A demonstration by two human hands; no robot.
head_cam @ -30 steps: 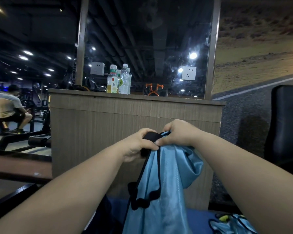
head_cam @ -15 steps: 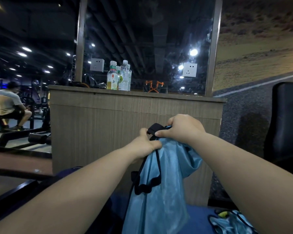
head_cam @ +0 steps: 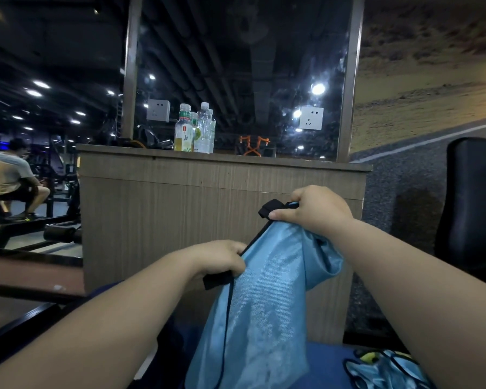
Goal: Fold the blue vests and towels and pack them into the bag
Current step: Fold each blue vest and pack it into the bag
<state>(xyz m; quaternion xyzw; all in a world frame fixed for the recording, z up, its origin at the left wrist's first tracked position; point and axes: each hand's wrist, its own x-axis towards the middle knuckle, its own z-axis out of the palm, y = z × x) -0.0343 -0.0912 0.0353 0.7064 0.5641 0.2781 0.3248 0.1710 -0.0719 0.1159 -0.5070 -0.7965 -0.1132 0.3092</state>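
1. Right hand, higher and farther: fingers curled, pinching the black strap at the top of the vest.
2. Left hand, lower and nearer, to the left: fingers curled round the black trim on the vest's left edge.
3. Vest hangs below both hands, between the forearms.
4. Second vest lies crumpled near right, apart from both hands.

A gym: weight bench (occupied), mirror, water bottles.

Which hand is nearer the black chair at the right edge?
Right. The right hand grips the blue vest at its top, left of the chair; the left hand holds its black trim farther left, lower.
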